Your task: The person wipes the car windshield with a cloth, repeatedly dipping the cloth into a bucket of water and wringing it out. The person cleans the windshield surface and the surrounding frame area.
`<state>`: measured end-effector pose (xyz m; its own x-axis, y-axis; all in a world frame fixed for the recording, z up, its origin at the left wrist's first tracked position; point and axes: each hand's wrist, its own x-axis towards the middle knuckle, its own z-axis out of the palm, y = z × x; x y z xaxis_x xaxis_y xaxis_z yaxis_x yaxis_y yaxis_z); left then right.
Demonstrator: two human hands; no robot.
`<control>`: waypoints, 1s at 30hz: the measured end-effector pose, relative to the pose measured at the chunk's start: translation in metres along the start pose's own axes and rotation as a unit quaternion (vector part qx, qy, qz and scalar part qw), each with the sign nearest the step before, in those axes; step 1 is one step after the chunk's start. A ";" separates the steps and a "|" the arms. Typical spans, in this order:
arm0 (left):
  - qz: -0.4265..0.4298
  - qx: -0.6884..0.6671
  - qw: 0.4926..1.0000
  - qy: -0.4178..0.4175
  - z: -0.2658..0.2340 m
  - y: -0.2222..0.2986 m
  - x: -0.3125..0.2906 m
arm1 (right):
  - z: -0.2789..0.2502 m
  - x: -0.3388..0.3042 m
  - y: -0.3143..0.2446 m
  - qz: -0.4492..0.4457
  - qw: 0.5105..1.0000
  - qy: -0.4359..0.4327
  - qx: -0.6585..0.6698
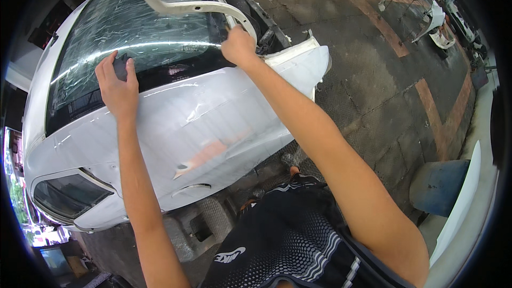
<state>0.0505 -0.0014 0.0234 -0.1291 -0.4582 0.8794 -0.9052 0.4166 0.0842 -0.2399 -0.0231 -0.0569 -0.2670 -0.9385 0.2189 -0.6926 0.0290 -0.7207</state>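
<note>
A pale silver-white car body (160,101) with a dull, patchy surface stretches in front of me. My left hand (118,88) has its thumb and fingers around a dark grey pad (122,65), over the lower edge of the film-covered window glass (160,26). At the glass's right end, my right hand (239,47) is closed beside the pale window frame edge. Its fingers hide what they hold, if anything. Above it a white curved metal bar (202,7) with holes bends over the glass and down past my fist.
A smaller side window (73,194) lies at the lower left. Near my feet stands a grey moulded step (200,226). A blue drum (440,188) and a long white panel (462,208) are at the right. Loose body parts (426,18) lie on the dark floor (368,85) farther off.
</note>
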 end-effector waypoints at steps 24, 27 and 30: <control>0.028 0.064 0.996 -0.050 0.002 -0.001 0.005 | 0.052 -0.003 -0.001 -0.045 0.979 0.174 -0.100; 0.028 0.095 0.993 -0.071 -0.005 -0.014 -0.003 | 0.033 -0.005 -0.018 -0.029 0.990 0.059 -0.122; 0.022 0.096 0.992 -0.081 -0.008 -0.012 -0.002 | 0.022 -0.053 -0.019 -0.039 0.986 0.074 -0.142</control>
<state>0.0651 0.0006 0.0238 -0.2186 -0.5699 0.7921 -0.9558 0.2885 -0.0563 -0.1977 0.0186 -0.0688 -0.2858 -0.8820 0.3748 -0.8686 0.0732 -0.4900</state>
